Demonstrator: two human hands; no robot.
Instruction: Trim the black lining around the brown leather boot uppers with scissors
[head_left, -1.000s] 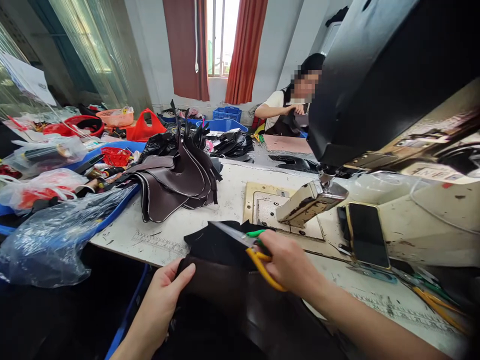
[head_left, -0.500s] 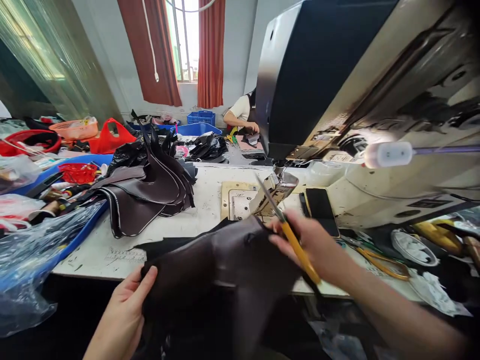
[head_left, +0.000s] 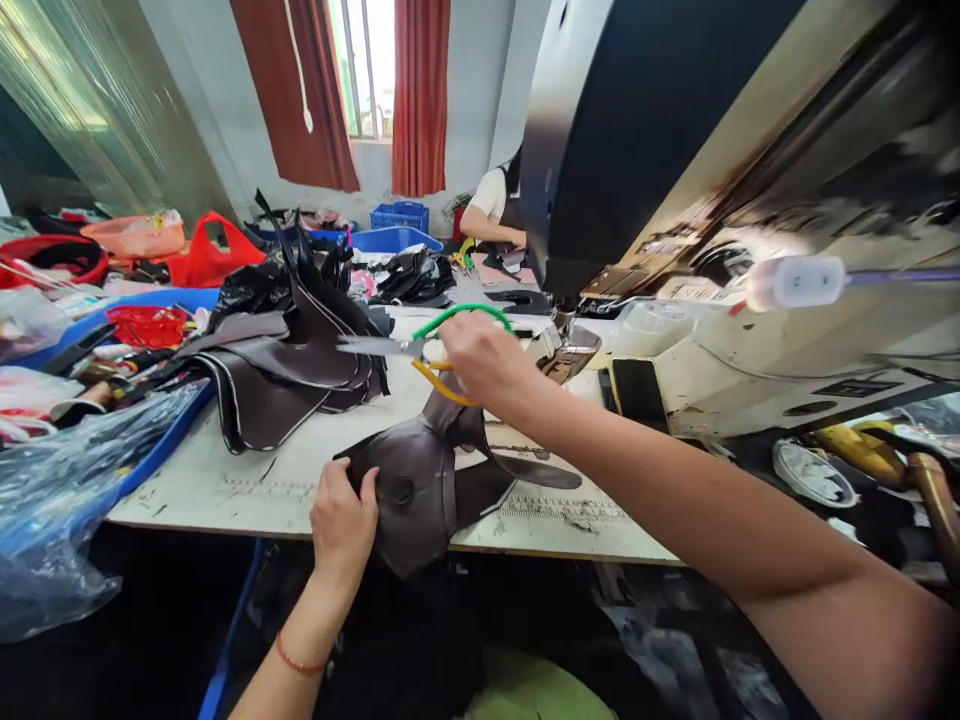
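Pinching the left edge of the brown leather piece (head_left: 424, 500) between the thumb and fingers of the left hand (head_left: 343, 515), with the thumb pressed on the near face and the fingers bunched beside it. Wearing a thin red bracelet (head_left: 300, 655) just below that hand, around the wrist. Gripping the scissors (head_left: 405, 347) by the green and yellow handles in the curled right hand (head_left: 476, 350), above and to the right of the left hand. Pointing left from the right hand with the blades, too blurred to tell whether parted or closed. Rising from the left hand toward the underside of the right hand with the upper part of the leather; cannot tell whether touched by the right fingers. Showing a round dark mark just right of the left thumb, and trailing a dark rounded strap farther right, across the white table (head_left: 285, 490). Hanging slightly over the near table edge, to the right of the left hand, with the lower corner.

Lying beyond and to the left of the left hand, in a pile: brown pieces with white edging (head_left: 277, 395). Standing to the right of the right hand, close by: the sewing machine (head_left: 637, 130). Lying right of the right hand, near the machine: a dark phone (head_left: 639, 390). Sitting farther off, beyond both hands, partly hidden by the machine: a person (head_left: 489, 212).
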